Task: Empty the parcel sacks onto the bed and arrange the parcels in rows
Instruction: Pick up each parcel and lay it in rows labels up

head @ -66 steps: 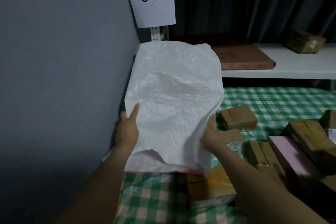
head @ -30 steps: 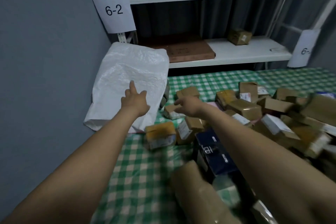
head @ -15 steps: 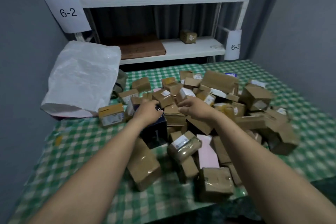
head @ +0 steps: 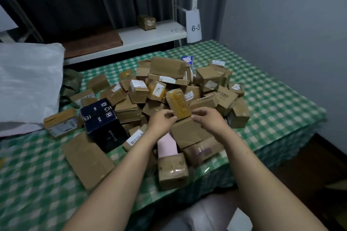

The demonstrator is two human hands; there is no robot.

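The parcels [head: 169, 88] lie heaped mid-bed [head: 272, 103], the white sack [head: 28, 84] slumped at the left edge, shelving [head: 150, 33] behind. The left hand [head: 162, 120] and right hand [head: 208, 118] reach in, fingers curled, pinching the yellow-taped parcel [head: 178, 104] at its near end.

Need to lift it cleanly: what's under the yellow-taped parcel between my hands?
A brown box sits under its near end, a pink parcel lower still. Beneath its far end is hidden.

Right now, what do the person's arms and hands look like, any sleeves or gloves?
The left hand and right hand wear no gloves, rings or watch. The left arm and right arm are bare to the picture's edge, no sleeves in view.
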